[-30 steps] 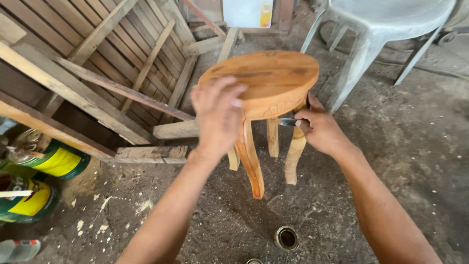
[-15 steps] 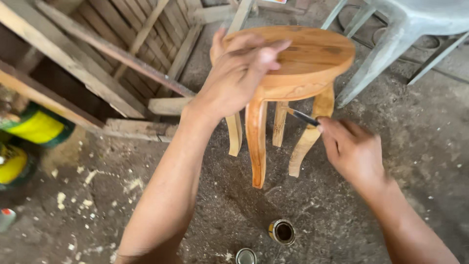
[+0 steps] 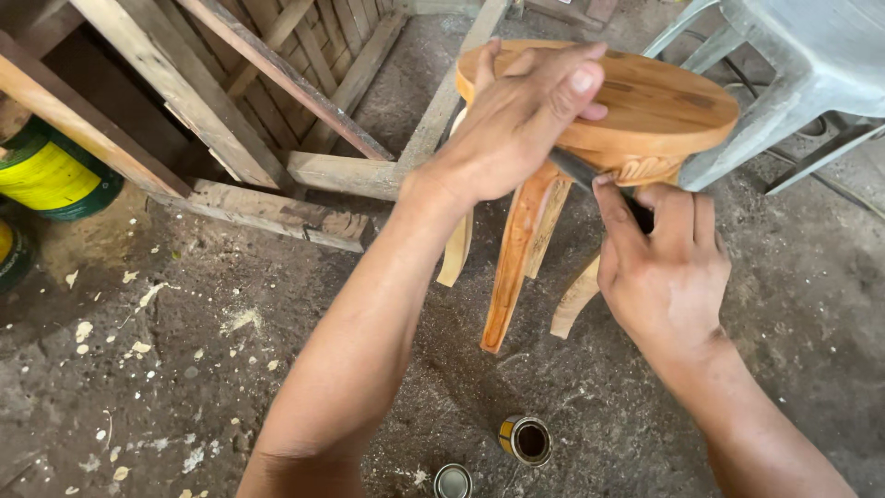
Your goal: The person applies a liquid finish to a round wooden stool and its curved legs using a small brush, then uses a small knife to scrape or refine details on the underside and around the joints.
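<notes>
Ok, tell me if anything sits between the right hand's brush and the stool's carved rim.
Nothing visible does. The right hand holds the brush right up at the carved rim of the stool. The left hand rests on the seat above, clear of it.

My left hand flat atop wooden stool; right hand under its seat rim gripping dark tool; small open tin below stool.

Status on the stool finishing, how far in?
Done: the stool seat top and nearest leg show an even orange-brown coat. In hand: left hand steadies the seat while right hand works a brush under the rim. Left: paler back legs; the small tin sits open.
</notes>
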